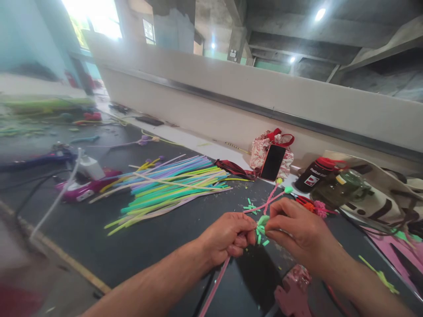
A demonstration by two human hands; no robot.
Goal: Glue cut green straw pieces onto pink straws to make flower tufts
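Note:
My left hand (228, 235) is closed around a long pink pipe-cleaner-like stem (216, 286), whose tail hangs down toward the table's near edge. Facing it, my right hand (297, 229) pinches at a small green piece (263, 220) by the left fingertips; the exact contact is hidden by the fingers. Short green cut bits (251, 206) lie scattered on the table under and behind both hands. Just beyond, two pink stems lie crossed, one tipped with a green bud (288, 190) and the other with a yellow bud (279, 181).
A bundle of coloured stems (172, 189) lies left of my hands, near a purple glue-gun-like tool (82, 187). Behind stand a phone (273, 162), a patterned pouch (261, 147) and a dark bottle (313, 175). A pink tool (294, 290) lies near my right forearm.

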